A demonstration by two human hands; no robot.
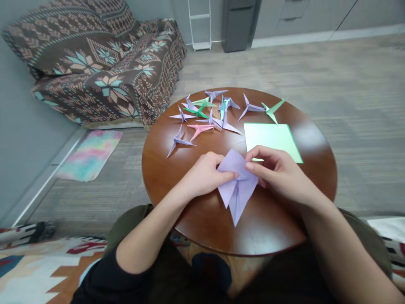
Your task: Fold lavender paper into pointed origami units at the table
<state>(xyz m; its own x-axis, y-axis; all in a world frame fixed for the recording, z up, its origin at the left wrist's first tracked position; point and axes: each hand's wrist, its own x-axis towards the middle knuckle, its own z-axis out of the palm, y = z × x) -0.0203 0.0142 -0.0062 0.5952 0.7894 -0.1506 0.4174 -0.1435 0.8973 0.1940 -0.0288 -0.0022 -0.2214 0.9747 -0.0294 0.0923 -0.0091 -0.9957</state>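
Observation:
A half-folded lilac paper (pixel 238 185) lies on the round brown table (pixel 196 219), its point aimed toward me. My left hand (pixel 205 174) pinches its left flap, thumb on top. My right hand (pixel 278 173) grips its upper right edge, fingers curled over the paper. Both hands rest on the tabletop near its middle.
A stack of green square sheets (pixel 272 139) lies just beyond my right hand. Several finished paper cranes (pixel 205 114) in lilac, green, pink and blue are spread over the far half. A sofa with a patterned throw (pixel 101 63) stands at the left. A pastel mat (pixel 90 154) lies on the floor.

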